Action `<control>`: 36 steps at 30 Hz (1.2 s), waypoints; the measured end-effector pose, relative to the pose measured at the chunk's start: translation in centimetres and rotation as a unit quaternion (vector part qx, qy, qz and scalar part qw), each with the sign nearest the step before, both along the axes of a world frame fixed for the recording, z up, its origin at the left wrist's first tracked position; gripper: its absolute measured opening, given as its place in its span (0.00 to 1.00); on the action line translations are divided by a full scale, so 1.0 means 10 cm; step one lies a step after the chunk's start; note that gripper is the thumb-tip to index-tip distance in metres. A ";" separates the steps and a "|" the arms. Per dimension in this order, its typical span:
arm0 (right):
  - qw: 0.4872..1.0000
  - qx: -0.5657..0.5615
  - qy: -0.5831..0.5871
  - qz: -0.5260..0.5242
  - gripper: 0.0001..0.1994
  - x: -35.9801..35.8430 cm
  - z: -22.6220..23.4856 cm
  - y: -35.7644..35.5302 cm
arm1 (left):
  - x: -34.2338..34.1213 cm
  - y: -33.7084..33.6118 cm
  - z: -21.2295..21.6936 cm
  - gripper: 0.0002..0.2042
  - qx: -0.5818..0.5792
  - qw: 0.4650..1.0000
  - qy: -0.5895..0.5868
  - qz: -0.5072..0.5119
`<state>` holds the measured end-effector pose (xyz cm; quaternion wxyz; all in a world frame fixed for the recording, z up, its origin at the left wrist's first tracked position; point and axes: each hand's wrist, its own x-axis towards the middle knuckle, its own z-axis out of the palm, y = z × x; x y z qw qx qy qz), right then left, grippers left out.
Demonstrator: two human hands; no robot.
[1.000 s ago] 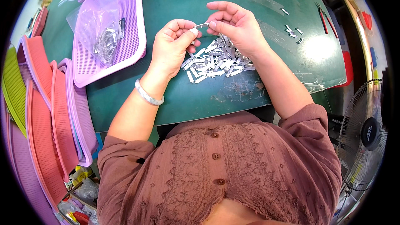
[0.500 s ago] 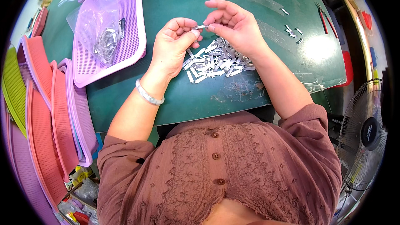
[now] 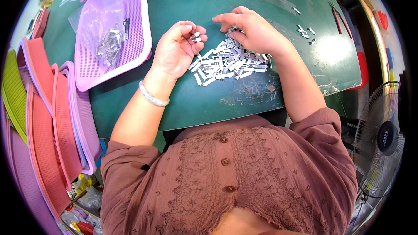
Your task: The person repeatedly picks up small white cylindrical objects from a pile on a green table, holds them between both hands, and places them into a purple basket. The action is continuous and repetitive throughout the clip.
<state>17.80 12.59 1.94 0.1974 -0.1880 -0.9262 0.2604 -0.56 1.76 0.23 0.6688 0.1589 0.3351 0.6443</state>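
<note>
A heap of small silvery metal clips [image 3: 228, 63], short and flat, lies on the green tabletop in front of me. My left hand [image 3: 176, 50], palm up at the heap's left, has its fingers curled around a few small metal clips [image 3: 195, 37]. Over the far edge of the heap is my right hand [image 3: 250, 28], palm down. Its index finger stretches out to the left, apart from the thumb, and clips show between them. Whether the lower fingertips touch any clip is hard to make out.
A purple perforated basket [image 3: 111, 76] at the left holds a clear bag [image 3: 109, 48] of metal pieces. Several stray clips [image 3: 305, 31] and red-handled pliers [image 3: 338, 21] lie to the right. Stacked coloured baskets [image 3: 48, 117] stand at far left, a fan [image 3: 379, 141] at far right.
My hands have moved apart. The clip held between both hands' fingertips is no longer there; my left hand has turned palm up with clips in it, and my right has shifted right, over the heap.
</note>
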 end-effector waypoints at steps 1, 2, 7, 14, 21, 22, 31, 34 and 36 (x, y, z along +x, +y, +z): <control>1.000 0.000 -0.009 0.008 0.21 0.00 0.00 0.00 | -0.02 0.00 -0.02 0.04 -0.001 1.000 -0.009 -0.006; 1.000 -0.014 -0.011 0.005 0.21 0.00 0.01 -0.01 | -0.04 0.01 -0.04 0.03 -0.002 1.000 -0.017 -0.013; 1.000 -0.028 0.008 0.002 0.21 0.00 0.05 0.01 | -0.04 0.00 -0.05 0.06 -0.015 0.999 0.028 -0.033; 0.939 -0.300 0.156 -0.065 0.19 -0.06 0.02 -0.03 | 0.05 -0.02 0.03 0.09 -0.045 0.993 0.097 -0.042; 0.873 -0.408 0.258 -0.076 0.20 -0.16 0.01 -0.15 | 0.11 -0.04 0.09 0.12 -0.056 0.972 0.175 -0.147; 0.869 -0.411 0.264 -0.074 0.20 -0.16 0.01 -0.17 | 0.14 -0.06 0.11 0.12 -0.056 0.971 0.181 -0.146; 0.859 -0.430 0.273 -0.049 0.19 -0.15 0.02 -0.19 | 0.13 -0.05 0.08 0.08 -0.048 0.975 0.199 -0.087; 0.850 -0.442 0.280 -0.052 0.19 -0.16 0.02 -0.19 | 0.12 -0.04 0.08 0.07 -0.033 0.970 0.227 -0.076; 0.857 -0.441 0.262 -0.051 0.18 -0.15 0.02 -0.18 | 0.11 -0.04 0.07 0.06 -0.021 0.967 0.244 -0.071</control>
